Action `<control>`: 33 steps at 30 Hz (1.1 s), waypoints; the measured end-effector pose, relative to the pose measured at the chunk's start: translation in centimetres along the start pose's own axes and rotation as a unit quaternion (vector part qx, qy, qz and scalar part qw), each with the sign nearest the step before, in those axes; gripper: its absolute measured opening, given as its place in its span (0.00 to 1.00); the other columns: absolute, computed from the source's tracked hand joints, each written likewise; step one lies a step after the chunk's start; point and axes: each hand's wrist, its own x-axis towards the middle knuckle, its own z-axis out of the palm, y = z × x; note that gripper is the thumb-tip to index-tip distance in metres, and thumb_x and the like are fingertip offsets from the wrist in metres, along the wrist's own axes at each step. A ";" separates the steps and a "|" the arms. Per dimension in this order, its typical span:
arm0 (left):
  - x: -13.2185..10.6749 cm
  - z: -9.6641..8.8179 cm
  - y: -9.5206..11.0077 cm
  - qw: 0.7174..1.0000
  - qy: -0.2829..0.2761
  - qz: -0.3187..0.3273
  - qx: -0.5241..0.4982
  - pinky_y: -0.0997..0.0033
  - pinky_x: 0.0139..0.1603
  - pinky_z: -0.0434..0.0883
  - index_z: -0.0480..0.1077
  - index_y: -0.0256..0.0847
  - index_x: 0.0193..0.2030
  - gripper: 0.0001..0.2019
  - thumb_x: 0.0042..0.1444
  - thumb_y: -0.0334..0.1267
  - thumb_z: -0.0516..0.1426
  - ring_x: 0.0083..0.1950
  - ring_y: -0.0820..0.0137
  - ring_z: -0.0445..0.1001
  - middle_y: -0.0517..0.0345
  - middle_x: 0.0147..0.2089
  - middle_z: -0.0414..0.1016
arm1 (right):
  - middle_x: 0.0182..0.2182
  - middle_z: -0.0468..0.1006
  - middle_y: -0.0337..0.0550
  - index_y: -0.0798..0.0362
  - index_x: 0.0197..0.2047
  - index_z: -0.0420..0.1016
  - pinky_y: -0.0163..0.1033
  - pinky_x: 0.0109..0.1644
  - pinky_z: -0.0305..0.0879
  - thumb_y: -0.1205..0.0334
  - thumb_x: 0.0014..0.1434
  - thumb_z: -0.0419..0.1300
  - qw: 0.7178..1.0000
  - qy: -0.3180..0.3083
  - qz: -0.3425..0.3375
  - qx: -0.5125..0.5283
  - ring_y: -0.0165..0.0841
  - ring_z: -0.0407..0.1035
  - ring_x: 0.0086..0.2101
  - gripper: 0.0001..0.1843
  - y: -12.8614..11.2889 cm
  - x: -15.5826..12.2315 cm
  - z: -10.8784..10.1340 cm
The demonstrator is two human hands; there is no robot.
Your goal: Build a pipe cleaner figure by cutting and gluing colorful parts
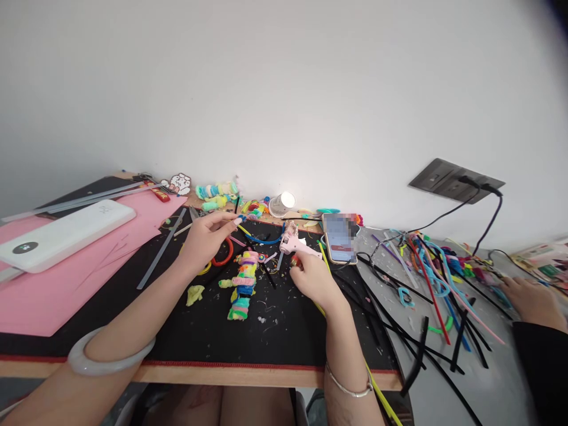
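Observation:
My left hand (212,234) pinches a short blue pipe cleaner (242,218) between thumb and fingertips, above the black mat. My right hand (310,278) is curled closed just in front of a pink glue gun (302,245). A small red and green bit shows at its fingertips, but what it holds is hidden. Between the hands lies a figure of wound, multicoloured pipe cleaners (245,290). A crumpled yellow piece (194,294) sits to its left. Red-orange scissor handles (223,252) are beside my left hand, and a blue pipe cleaner curves behind the figure.
A white power bank (75,231) rests on pink sheets (39,302) at left. Along the wall stand a paper cup (283,204) and a phone (339,239). Pipe cleaners (432,290) cover the grey table at right, where another person's hand (535,302) reaches in. Cords hang from a wall socket (457,180).

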 end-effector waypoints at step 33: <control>-2.8 1.7 1.7 0.934 -0.187 0.257 0.165 0.74 0.32 0.66 0.73 0.38 0.35 0.10 0.58 0.37 0.51 0.29 0.73 0.69 0.57 0.28 0.72 | 0.23 0.69 0.37 0.54 0.35 0.71 0.32 0.28 0.54 0.58 0.59 0.52 0.948 0.117 -0.077 0.287 0.27 0.59 0.23 0.11 -2.9 -0.1 3.0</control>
